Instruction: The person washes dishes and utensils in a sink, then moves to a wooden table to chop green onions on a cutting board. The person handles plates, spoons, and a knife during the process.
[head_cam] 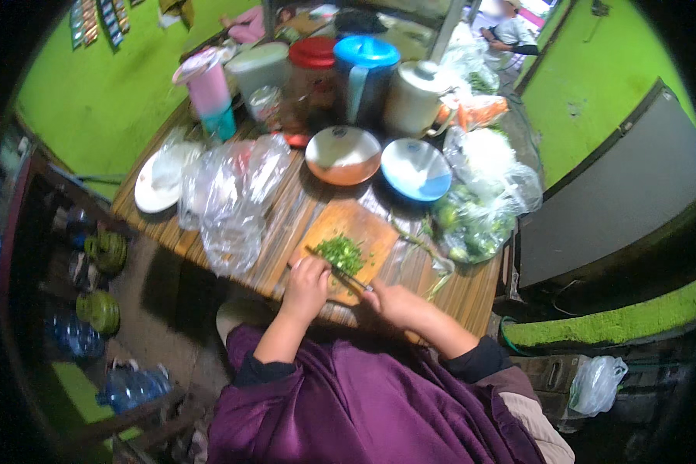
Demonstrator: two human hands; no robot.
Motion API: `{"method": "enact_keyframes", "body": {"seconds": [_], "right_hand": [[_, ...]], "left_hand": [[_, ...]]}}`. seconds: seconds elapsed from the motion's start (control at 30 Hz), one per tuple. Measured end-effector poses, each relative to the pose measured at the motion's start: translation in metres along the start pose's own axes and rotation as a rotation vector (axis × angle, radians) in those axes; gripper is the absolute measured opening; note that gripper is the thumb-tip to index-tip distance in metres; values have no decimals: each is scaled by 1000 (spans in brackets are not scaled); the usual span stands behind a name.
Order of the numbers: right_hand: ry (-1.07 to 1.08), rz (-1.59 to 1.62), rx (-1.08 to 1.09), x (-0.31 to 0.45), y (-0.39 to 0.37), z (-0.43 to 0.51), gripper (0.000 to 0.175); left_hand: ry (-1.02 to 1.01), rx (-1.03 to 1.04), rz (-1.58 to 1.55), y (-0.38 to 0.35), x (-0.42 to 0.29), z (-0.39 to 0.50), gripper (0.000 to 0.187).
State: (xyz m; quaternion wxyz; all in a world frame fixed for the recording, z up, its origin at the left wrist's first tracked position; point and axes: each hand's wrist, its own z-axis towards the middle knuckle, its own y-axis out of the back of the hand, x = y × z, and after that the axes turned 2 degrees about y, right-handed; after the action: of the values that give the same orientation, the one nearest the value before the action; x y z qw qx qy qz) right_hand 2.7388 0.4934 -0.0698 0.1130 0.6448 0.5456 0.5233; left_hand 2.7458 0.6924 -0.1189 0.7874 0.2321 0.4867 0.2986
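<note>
A wooden cutting board (377,229) lies at the near edge of the table before me. On it is a loose heap of chopped green leaves (341,252), perhaps scallion or herbs. My right hand (395,304) grips the handle of a kitchen knife (354,281). Its dark blade slants leftward across the board, along the near side of the heap. My left hand (306,284) rests with bent fingers at the board's left side, close against the blade. Whether those fingers hold anything is hidden. Uncut green stalks (414,239) trail on the table right of the board.
Behind the board stand an orange-white bowl (343,155) and a blue-white bowl (416,168). Clear plastic bags (229,191) and a white plate (151,191) lie left; bagged vegetables (475,223) lie right. Lidded pitchers (364,81) line the back. A person (507,35) is beyond the doorway.
</note>
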Motion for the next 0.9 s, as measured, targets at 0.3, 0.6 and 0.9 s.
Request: {"method": "enact_keyframes", "body": {"seconds": [0.3,0.6,0.9], "right_hand": [[15,-11,-16,2,-10,-1,37],[5,-98,9,0,-1,-27,37],[68,-70,-21,1,-4,-9,35]], "left_hand": [[-3,-29,-25,-1,2,-5,10],[41,3,-30,6,5,-8,9],[39,14,-17,7,8,-9,9]]}}
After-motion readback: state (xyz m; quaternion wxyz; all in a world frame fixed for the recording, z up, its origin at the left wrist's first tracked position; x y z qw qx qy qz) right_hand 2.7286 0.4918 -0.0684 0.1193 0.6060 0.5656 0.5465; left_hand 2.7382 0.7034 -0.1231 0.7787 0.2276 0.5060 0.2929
